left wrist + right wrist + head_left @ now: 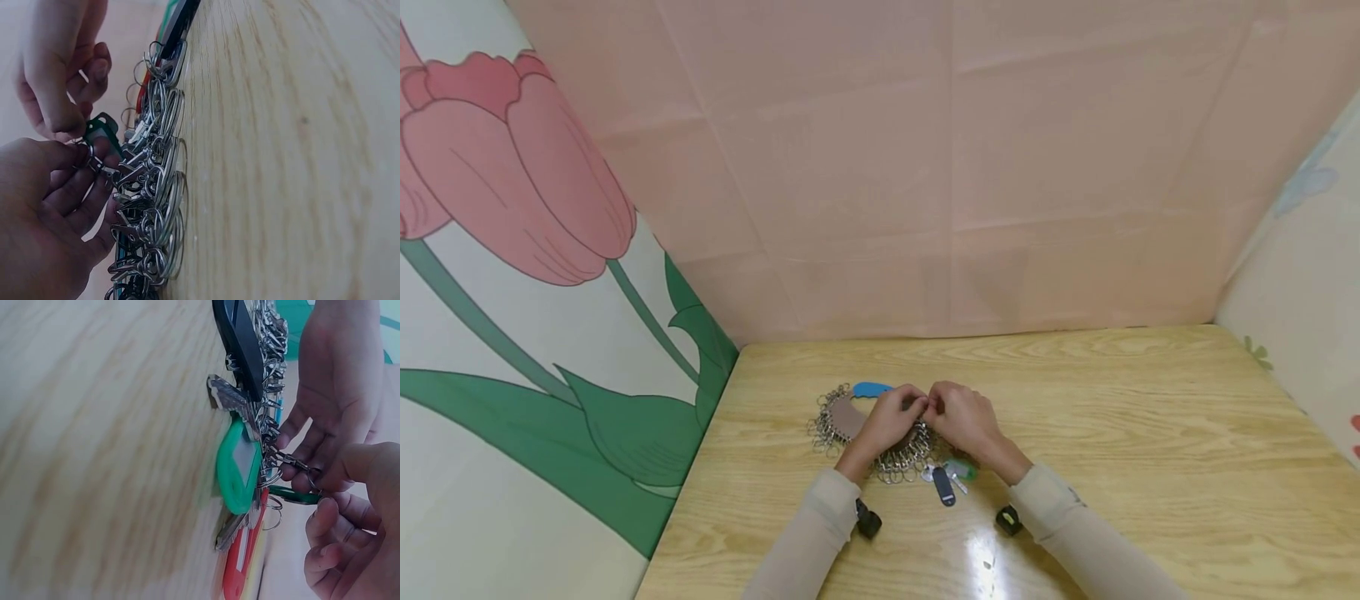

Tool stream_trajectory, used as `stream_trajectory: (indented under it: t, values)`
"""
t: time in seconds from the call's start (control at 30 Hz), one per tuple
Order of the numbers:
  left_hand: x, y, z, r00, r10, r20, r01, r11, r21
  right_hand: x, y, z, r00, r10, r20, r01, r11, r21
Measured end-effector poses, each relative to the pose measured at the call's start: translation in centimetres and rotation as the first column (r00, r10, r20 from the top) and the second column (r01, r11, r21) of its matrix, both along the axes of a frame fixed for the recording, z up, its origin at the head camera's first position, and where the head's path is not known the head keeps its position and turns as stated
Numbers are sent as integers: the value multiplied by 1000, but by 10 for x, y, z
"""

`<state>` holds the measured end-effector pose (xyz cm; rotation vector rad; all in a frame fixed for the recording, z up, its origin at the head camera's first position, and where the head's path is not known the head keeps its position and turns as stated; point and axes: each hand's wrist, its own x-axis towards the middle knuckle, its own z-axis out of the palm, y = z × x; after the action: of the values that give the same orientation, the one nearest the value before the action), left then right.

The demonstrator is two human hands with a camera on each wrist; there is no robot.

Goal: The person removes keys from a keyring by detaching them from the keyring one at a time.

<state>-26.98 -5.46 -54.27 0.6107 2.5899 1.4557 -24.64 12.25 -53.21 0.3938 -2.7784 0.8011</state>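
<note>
Green tag [292, 495] touches right hand [359, 528], just beside left hand [337, 406] (grip on ring [92, 152]).

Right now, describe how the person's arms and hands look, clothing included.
The left sleeve and right sleeve are long, plain and pale beige, each ending in a broad cuff. A small dark mark shows near the right cuff. The left hand and right hand wear no gloves. A small black device shows beside each cuff, the right one with a yellow-green patch.
</note>
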Motion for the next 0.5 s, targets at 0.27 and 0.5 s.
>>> stream_trajectory:
  t: [0.27,0.5]
  values:
    - [0,0,0,1000,10,-5,-10,1000,-13,1,0,1,999,-22,36,22,1000,-10]
    - [0,1,-1,1000,10,3,-10,1000,7,1,-2,3,996,-59,72,61,998,-17]
